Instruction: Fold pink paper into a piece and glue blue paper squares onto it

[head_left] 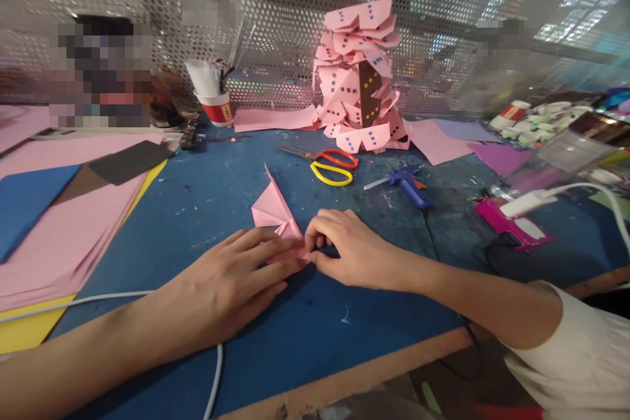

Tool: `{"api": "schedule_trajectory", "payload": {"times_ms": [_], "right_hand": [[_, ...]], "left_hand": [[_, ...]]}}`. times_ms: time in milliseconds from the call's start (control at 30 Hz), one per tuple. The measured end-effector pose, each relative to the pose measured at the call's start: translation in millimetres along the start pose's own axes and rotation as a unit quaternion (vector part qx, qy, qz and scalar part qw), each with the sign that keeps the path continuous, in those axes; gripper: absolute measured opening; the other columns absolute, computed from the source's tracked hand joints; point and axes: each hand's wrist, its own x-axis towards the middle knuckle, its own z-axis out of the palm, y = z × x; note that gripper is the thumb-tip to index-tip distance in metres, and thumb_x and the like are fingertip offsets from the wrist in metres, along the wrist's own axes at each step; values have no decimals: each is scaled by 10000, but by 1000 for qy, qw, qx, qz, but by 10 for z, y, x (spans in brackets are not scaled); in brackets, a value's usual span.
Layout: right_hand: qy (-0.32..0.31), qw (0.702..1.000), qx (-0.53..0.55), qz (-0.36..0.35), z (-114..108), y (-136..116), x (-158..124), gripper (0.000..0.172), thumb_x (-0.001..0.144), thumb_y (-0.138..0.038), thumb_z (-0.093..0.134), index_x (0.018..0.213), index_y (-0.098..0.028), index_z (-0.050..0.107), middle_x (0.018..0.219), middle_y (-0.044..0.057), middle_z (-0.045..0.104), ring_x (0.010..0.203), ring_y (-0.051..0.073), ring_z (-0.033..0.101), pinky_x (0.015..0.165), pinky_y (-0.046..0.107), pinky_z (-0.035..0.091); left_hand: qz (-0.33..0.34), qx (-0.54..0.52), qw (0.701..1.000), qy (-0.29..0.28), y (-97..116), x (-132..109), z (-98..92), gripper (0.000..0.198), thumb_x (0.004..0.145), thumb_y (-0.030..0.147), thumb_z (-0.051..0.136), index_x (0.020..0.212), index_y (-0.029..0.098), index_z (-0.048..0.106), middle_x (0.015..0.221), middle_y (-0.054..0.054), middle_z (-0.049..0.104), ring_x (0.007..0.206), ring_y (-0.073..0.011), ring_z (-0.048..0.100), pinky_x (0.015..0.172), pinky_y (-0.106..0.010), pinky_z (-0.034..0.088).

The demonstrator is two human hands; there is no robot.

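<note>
Right-hand grip (357,252) pinches folded pink paper (273,207), left hand (231,275) flat on it, scissors (315,157) and glue gun (408,186) beyond.

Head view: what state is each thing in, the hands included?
Folded pink paper: creased, partly covered
Left hand: fingers extended, resting on the paper
Right hand: fingers curled, at the paper's edge
Scissors: lying flat, handle loops apart
Glue gun: on its side, glue stick protruding
Back-left cup: upright, filled
Dotted pink pieces: piled tall
</note>
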Motion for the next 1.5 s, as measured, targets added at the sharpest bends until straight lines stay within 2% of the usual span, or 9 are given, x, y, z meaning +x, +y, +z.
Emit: {"api": "schedule_trajectory", "payload": {"times_ms": [233,433,700,933,1267,1400,1500], "right_hand": [[8,1000,-12,-9,19,-2,-4,113,826,-126,603,885,-215,566,910,-4,592,891,170,543,836,314,320],[13,1000,-12,-8,30,9,-1,103,825,-136,603,888,-212,574,906,-8,586,880,164,540,833,311,318],[15,1000,-18,-8,42,10,-7,109,830,-123,598,889,-212,573,913,-5,593,892,168,543,838,312,323],[21,999,-20,-15,64,34,-5,91,845,-146,610,896,-213,578,910,-4,592,890,171,540,832,311,326],[12,1000,-15,-19,20,32,-8,164,827,-65,541,895,-210,577,928,-3,612,892,162,554,836,305,331],[14,1000,-6,-14,13,11,-13,84,863,-135,590,894,-213,580,918,-3,611,883,164,553,849,314,336],[21,1000,-8,-15,26,8,-17,85,850,-150,616,889,-214,575,913,-5,605,889,166,554,849,316,337]], "left_hand": [[7,3,1000,8,9,2,-2,509,992,183,508,1485,292,450,1451,-40,583,1316,-232,525,1128,-429,438],[7,5,1000,3,24,6,-16,483,998,182,493,1471,279,470,1442,-52,592,1312,-233,531,1122,-426,445],[15,17,1000,4,-10,-11,28,516,1006,192,485,1509,284,411,1469,-33,565,1329,-219,502,1131,-426,432],[2,-4,1000,11,7,-8,18,522,988,179,510,1491,306,444,1454,-48,582,1304,-245,538,1093,-436,473],[1,7,1000,-2,19,4,-10,503,995,182,497,1483,292,454,1459,-49,577,1309,-246,529,1113,-453,454],[0,-6,1000,6,35,11,-30,486,982,177,514,1454,293,495,1425,-56,605,1281,-247,558,1093,-445,479],[-2,-12,1000,11,33,14,-26,481,980,178,517,1446,297,504,1411,-55,615,1278,-244,560,1095,-436,478]]}}
